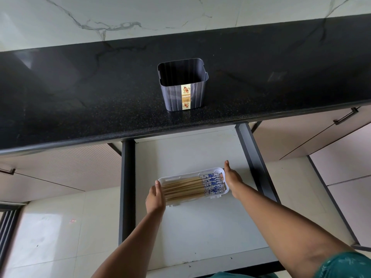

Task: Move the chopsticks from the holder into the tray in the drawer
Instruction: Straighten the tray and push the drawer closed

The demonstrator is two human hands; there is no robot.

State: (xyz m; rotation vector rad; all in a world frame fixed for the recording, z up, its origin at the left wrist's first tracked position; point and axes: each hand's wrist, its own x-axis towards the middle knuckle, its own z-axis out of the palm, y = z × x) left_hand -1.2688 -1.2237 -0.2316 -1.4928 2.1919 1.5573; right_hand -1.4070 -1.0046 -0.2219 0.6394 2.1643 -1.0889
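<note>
Several wooden chopsticks (186, 187) with blue-and-white patterned ends lie side by side in a white tray (190, 171) on the floor of the pulled-out drawer (200, 227). My left hand (155, 198) grips the tray's left end. My right hand (230, 177) holds its right end, fingers over the rim by the patterned tips. The grey holder (181, 85) stands upright on the black countertop (80, 97), and no chopsticks show inside it.
The drawer has dark grey side rails (126, 187) left and right. Closed cabinet fronts with a dark handle (345, 117) flank it. A marbled white wall rises behind the counter. Pale floor tiles lie at lower left.
</note>
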